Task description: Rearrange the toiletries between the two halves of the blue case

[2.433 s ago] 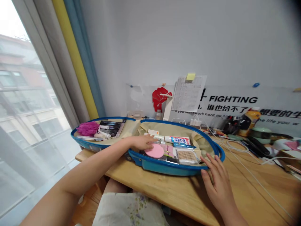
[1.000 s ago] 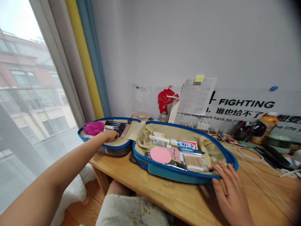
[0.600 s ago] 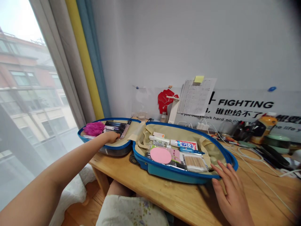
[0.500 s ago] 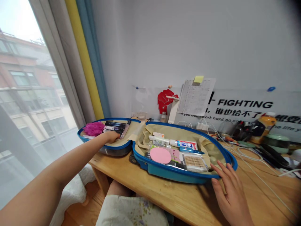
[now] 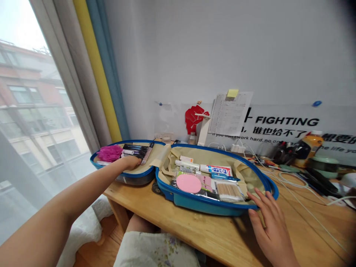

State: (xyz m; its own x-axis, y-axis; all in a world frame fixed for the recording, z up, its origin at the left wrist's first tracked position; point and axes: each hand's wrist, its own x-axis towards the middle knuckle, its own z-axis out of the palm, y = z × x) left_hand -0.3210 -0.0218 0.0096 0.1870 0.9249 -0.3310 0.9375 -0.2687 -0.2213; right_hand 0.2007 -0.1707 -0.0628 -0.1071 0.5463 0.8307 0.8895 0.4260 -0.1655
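Observation:
A small blue suitcase (image 5: pixel 205 209) lies opened flat on the desk. My left hand (image 5: pixel 131 163) reaches into its left half, beside a magenta bath puff (image 5: pixel 110 153) and dark slim packaged items (image 5: pixel 135 150). The fingers of that hand point down and are mostly hidden. In the right half lie a toothpaste tube (image 5: pixel 216 170), a white tube (image 5: pixel 187 164), a blue tube (image 5: pixel 224 177), a pink oval sponge (image 5: pixel 188 183) and a pack of cotton swabs (image 5: pixel 229 191). My right hand (image 5: pixel 269 222) rests with spread fingers at the suitcase's near right rim, holding nothing.
White cables (image 5: pixel 299 185) run over the wooden desk (image 5: pixel 222 237) on the right. Behind them stand an orange bottle (image 5: pixel 307 148) and a green-lidded jar (image 5: pixel 324 167). Curtains (image 5: pixel 97 70) hang at the left, by the window. A paper sheet (image 5: pixel 230 113) hangs on the wall.
The view has shifted slightly, so everything sits a little further left. Both hands keep nearly the same places at the suitcase.

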